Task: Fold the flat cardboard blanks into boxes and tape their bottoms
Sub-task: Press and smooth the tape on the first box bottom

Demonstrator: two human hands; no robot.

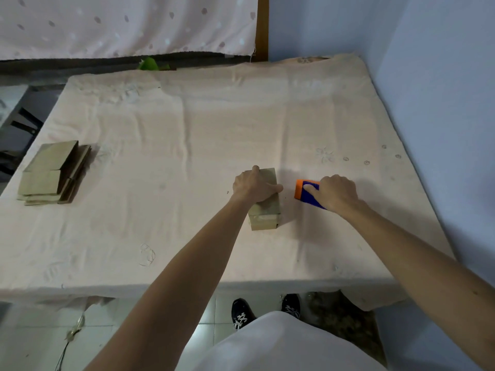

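Holding the folded box down with my left grip, fingers curled over its far end. Just right of the box, my right grip wraps round the blue-and-orange tape dispenser. Beyond the box the cloth-covered worktop lies open to its far edge. Well left of the box, by the left edge, sits the stack of flat blanks; a blue wall hems the right.

Hands hold box, dispenser.

I note soft, dim light from the left, faint shadows right of box and right hand, wide-angle bowing at edges, mild overall softness.
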